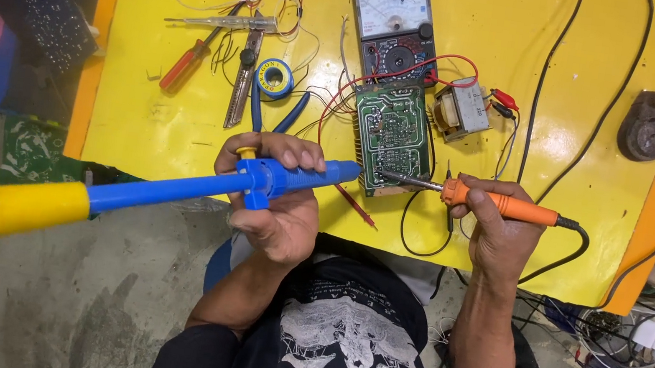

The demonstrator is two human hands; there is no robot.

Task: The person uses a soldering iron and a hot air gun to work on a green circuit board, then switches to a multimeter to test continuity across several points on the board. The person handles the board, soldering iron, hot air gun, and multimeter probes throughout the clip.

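Both hands are bare, with no gloves, rings or watch. The left hand (279, 203) has broad fingers (289, 152) with short nails. Back from the fingers, the forearm runs uncovered to a dark sleeve near the elbow. The right hand (502, 232) is much the same, with knuckles and veins plain on its back; behind its fingers (482, 198) the forearm is uncovered up to a dark sleeve at the lower edge. Between the forearms lies a black shirt (349, 339) bearing a pale printed figure and a row of pale letters.
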